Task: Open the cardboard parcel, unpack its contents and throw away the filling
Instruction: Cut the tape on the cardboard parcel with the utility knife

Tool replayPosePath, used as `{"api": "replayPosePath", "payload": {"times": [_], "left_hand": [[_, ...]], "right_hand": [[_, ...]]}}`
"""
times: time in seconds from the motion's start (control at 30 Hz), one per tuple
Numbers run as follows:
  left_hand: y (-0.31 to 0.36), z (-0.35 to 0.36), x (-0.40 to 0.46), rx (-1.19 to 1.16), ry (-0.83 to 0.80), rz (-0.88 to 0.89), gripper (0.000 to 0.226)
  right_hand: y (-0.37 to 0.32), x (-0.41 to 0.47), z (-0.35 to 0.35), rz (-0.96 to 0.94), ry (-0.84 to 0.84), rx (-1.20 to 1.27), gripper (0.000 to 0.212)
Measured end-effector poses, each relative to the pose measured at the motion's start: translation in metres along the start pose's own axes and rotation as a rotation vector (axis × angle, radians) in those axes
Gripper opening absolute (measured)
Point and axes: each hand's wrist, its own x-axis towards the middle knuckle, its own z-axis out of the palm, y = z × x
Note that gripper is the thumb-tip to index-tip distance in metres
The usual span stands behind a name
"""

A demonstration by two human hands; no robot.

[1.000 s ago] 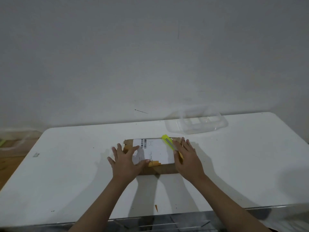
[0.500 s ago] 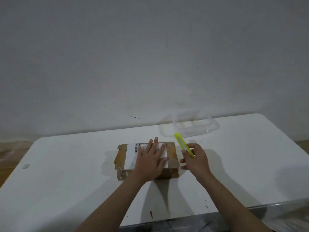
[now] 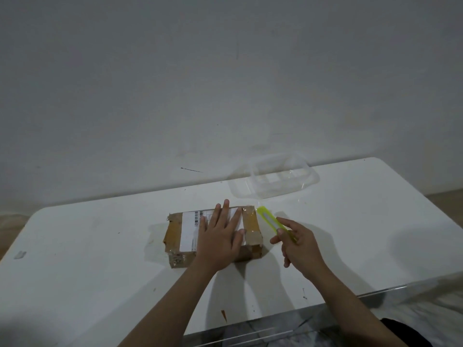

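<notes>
L fingers (image 3: 226, 214) straight, spread flat on top of parcel (image 3: 175, 236), L hand (image 3: 220, 240) pressing down on it, nothing gripped. R fingers (image 3: 283, 221) partly curled, thumb + forefinger pinching a yellow-green cutter (image 3: 269, 219); R hand (image 3: 299, 242) just right of parcel, not touching it. Cutter tilted, far tip pointing up-left, close by parcel's far right corner; can't tell if tip touches the tape or whether blade is out. Parcel: brown cardboard box, closed, wrapped w/ clear + brown tape, white label (image 3: 189, 230) w/ barcode on top, partly under L hand. Sits flat on white table (image 3: 87, 259), approx centre, long side across the view. Tape at left end torn/ragged. Clear plastic tub (image 3: 280, 179) at table's far edge, behind + right of parcel, well apart from it, near the wall (image 3: 225, 83). Small orange scrap (image 3: 223, 315) on table near front edge, btwn the two forearms. Small grey bit (image 3: 20, 254) near table's left edge. Few dark specks on tabletop.
</notes>
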Motion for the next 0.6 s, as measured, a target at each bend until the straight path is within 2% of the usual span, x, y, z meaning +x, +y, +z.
{"api": "replayPosePath", "payload": {"times": [0.6], "left_hand": [[-0.0035,0.0065,0.0003,-0.028,0.049,0.018,0.061]], "right_hand": [[0.0025,-0.0021,0.0021,0.006,0.133,-0.033,0.025]]}}
